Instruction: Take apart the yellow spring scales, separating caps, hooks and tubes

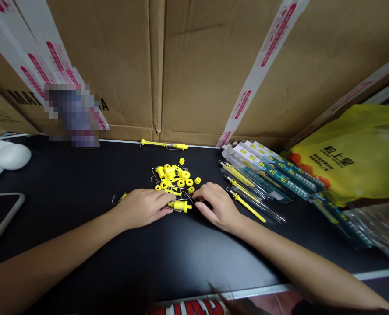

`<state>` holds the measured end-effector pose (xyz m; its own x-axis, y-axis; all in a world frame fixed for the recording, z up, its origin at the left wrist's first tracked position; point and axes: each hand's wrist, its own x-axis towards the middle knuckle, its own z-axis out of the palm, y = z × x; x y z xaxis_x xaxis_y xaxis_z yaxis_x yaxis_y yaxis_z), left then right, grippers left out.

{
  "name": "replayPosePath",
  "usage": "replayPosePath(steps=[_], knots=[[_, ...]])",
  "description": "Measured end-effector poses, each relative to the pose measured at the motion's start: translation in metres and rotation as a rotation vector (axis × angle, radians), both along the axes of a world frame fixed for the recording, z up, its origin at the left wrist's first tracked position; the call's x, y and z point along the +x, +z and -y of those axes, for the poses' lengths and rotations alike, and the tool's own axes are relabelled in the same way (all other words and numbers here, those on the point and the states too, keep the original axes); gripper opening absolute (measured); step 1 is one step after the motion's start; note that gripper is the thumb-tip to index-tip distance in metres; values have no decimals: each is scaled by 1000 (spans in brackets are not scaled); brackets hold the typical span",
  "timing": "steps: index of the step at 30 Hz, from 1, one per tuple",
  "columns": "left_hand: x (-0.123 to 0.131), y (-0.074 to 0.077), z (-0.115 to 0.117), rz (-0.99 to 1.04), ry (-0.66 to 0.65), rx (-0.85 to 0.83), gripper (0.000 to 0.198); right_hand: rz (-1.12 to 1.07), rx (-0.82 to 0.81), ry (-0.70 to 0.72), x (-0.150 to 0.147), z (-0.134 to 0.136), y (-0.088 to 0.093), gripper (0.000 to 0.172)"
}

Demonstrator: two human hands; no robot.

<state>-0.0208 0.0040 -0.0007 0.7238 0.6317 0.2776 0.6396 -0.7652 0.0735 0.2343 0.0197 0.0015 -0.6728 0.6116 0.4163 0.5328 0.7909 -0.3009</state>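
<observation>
My left hand (145,206) is closed around a yellow plastic spring scale (181,205), held level over the black table. Its capped end sticks out past my fingertips, and a metal hook (116,200) shows at the other side of the hand. Close to the capped end, my right hand (217,204) has thumb and forefinger pinched on a thin metal wire hook (190,199). Just beyond both hands lies a loose pile of yellow plastic caps and rings (170,174) mixed with wire hooks. The middle of the scale is hidden by my left hand.
An assembled spring scale (164,144) lies at the back against a cardboard wall (194,65). On the right are clear tubes with yellow rods (247,192), printed boxes (273,170) and a yellow bag (342,153). A phone (0,218) and white device (12,155) are at left.
</observation>
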Motion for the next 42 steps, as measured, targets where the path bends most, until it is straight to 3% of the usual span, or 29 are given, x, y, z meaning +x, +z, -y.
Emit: replayPosePath(steps=[5,12,23,29,33,42], knots=[[0,-1,-1,61,-41,18,25,56,68,73,-5,9,2,38],[0,0,0,61,-52,110,31,113,111,73,-7,8,-1,28],[1,4,2,161,-96,53,48,63,126,28,-3,6,-1,23],[1,2,2,188,-56,97,43,74,152,13,-4,5,-2,27],[1,1,1,172,-61,140,40,29,43,-4,-4,6,-1,32],[4,4,5,189,-30,281,40,-319,-480,-105,-14,25,4,25]])
